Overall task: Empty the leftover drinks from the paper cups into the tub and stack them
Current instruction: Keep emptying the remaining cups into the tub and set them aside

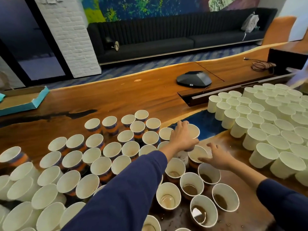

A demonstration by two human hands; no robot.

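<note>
Nearest the camera: two dark blue sleeves (126, 194) reaching forward over the near edge of a long wooden table (116, 97). Beneath and between them, open printed paper cups holding brown leftover drink (191, 185), clustered at the near edge; wet spill and dark specks on the wood around them. Left hand (182, 136) extended toward the middle of the table, fingers curled round the side of one upright printed cup (193, 132), gripping it just below the rim. Right hand (216, 156) just beside, fingers spread and relaxed, thumb and palm touching the rim of another printed cup (196, 154); contents of that cup not discernible. Toward the near left corner, a dense field of printed cups (93, 147), many in short stacks, mostly white inside. Along the right edge, tight rows of plain white cups (266, 122), well apart from the printed group. Farther back: a dark angular conference device (194, 79) at the middle, a coiled cable (260, 65) toward the far right, a shallow teal-edged cardboard tray (25, 100) at the left edge. No tub visible in this view
</note>
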